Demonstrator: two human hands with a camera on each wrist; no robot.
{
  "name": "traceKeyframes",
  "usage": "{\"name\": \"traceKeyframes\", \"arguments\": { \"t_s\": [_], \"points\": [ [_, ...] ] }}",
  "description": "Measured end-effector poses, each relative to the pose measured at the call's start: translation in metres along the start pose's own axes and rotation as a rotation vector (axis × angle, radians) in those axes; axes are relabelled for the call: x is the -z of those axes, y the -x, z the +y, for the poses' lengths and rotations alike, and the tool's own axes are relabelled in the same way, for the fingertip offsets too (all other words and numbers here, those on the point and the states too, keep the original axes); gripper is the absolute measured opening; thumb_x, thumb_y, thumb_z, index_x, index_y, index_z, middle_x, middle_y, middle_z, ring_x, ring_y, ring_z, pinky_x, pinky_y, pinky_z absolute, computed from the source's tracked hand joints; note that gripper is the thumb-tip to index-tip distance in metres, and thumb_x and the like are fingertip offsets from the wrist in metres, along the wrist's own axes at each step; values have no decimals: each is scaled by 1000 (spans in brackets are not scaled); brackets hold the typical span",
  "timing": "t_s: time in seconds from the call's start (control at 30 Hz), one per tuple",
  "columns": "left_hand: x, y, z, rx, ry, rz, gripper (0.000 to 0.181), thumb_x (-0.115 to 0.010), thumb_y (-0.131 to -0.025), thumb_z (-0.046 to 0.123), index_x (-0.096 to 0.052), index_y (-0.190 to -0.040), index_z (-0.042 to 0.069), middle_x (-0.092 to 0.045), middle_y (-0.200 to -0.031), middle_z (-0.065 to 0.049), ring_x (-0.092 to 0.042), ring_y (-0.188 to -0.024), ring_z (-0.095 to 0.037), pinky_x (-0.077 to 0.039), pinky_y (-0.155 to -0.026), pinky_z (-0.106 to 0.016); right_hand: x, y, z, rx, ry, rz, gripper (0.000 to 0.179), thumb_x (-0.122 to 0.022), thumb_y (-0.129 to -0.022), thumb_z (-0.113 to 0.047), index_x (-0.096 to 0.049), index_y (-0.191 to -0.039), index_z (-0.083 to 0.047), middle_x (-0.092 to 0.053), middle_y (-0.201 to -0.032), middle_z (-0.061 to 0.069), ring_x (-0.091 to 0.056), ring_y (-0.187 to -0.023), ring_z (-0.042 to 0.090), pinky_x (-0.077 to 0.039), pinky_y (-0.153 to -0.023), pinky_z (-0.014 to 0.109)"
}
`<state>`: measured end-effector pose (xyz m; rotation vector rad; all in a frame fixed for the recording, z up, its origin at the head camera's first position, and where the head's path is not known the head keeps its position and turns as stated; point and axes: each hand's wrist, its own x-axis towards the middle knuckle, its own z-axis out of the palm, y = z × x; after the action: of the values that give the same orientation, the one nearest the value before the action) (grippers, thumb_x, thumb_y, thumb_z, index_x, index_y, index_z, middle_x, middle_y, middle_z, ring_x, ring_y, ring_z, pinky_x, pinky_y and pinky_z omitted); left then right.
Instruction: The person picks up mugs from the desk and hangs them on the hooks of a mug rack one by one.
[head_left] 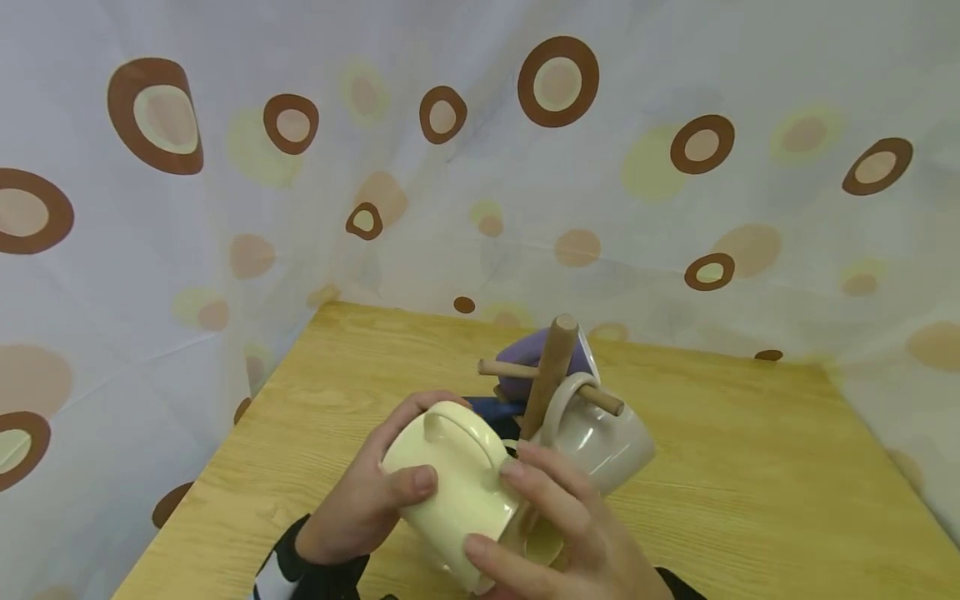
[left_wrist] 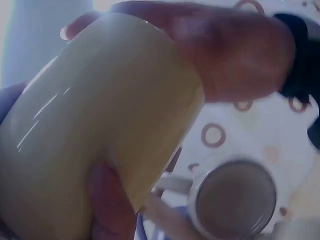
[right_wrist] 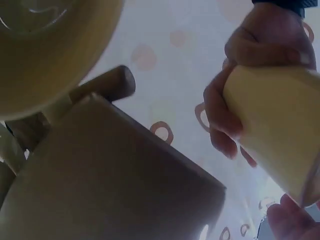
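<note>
A cream mug (head_left: 457, 483) lies tilted between both hands, its handle turned up and its base toward the upper left. My left hand (head_left: 367, 492) grips it near the base, thumb laid across the side and fingers behind. My right hand (head_left: 577, 525) holds the rim end, with fingertips by the handle's lower end and on the wall near the rim. Just beyond stands a wooden mug tree (head_left: 555, 367). From one of its pegs a greyish-white mug (head_left: 611, 442) hangs by its handle. A purple mug (head_left: 517, 379) hangs behind the post.
Something blue (head_left: 491, 408) shows behind the held mug, partly hidden. Another pale yellow mug (head_left: 543, 542) is low on the tree, mostly covered by the right hand. The wood-grain table (head_left: 750, 467) reaches back to a white patterned cloth (head_left: 480, 183).
</note>
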<state>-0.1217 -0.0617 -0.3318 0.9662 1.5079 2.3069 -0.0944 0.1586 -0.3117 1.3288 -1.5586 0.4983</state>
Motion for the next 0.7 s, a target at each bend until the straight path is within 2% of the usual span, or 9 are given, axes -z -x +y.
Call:
{"name": "traceKeyframes", "arguments": {
  "t_s": [0.07, 0.13, 0.23, 0.33, 0.43, 0.5, 0.57, 0.67, 0.7],
  "points": [
    [-3, 0, -1, 27, -4, 27, 44, -55, -92, 19, -39, -131, 7, -56, -115, -8, -55, -96, -21, -52, -75, -28, -5, 2, -1, -4, -13, -35, 36, -67, -86, -32, -65, -111, -7, -49, -120, 30, -51, -106, 43, -54, -82, 38],
    [-4, 0, -1, 38, -20, 57, 42, -53, -93, 19, -39, -131, 9, -55, -117, -7, -53, -98, -22, -52, -77, -28, -10, 4, -1, -22, -4, -17, 32, -65, -88, -29, -64, -110, -5, -48, -119, 31, -52, -104, 42, -54, -80, 37],
    [-2, -1, -2, 21, -33, 93, 46, -51, -94, 19, -36, -136, 11, -49, -127, -9, -49, -107, -25, -51, -80, -30, -16, 7, 1, -74, 50, 31, 36, -66, -86, -30, -60, -105, 0, -48, -117, 34, -54, -99, 41, -53, -77, 35],
    [0, -4, -3, -18, -45, 139, 48, -47, -96, 18, -33, -141, 12, -42, -134, -12, -47, -107, -27, -52, -71, -29, -21, 8, 3, -139, 126, 47, 40, -65, -85, -32, -57, -103, 2, -48, -115, 35, -52, -102, 40, -53, -73, 34],
    [4, -10, -7, -46, -86, 213, 45, -41, -97, 17, -36, -141, 13, -46, -129, -12, -53, -93, -24, -49, -48, -27, -26, 7, 3, -187, 159, 21, 42, -63, -86, -33, -58, -107, 3, -49, -116, 36, -53, -104, 41, -54, -74, 35],
    [8, -16, -9, -45, -120, 269, 42, -38, -97, 19, -41, -139, 12, -51, -122, -11, -55, -86, -22, -46, -44, -26, -28, 6, 2, -198, 177, -12, 43, -62, -88, -34, -58, -112, 2, -49, -118, 36, -54, -104, 41, -55, -73, 35],
    [14, -22, -12, -33, -147, 305, 41, -38, -97, 22, -46, -136, 12, -57, -111, -10, -55, -72, -20, -40, -37, -24, -31, 5, -1, -208, 192, -36, 44, -60, -89, -34, -59, -115, 1, -49, -119, 36, -57, -101, 40, -56, -69, 33],
    [24, -30, -15, -1, -177, 321, 39, -40, -97, 25, -53, -131, 10, -60, -103, -10, -58, -71, -22, -49, -44, -28, -33, 5, -7, -226, 192, -75, 47, -56, -92, -35, -58, -120, 2, -50, -121, 36, -57, -104, 40, -57, -69, 33],
    [27, -32, -16, 3, -191, 316, 39, -41, -97, 26, -55, -130, 9, -61, -100, -10, -59, -68, -23, -50, -42, -29, -33, 5, -10, -246, 181, -94, 49, -55, -92, -36, -57, -121, 3, -50, -123, 35, -56, -106, 39, -56, -70, 31]
  ]
}}
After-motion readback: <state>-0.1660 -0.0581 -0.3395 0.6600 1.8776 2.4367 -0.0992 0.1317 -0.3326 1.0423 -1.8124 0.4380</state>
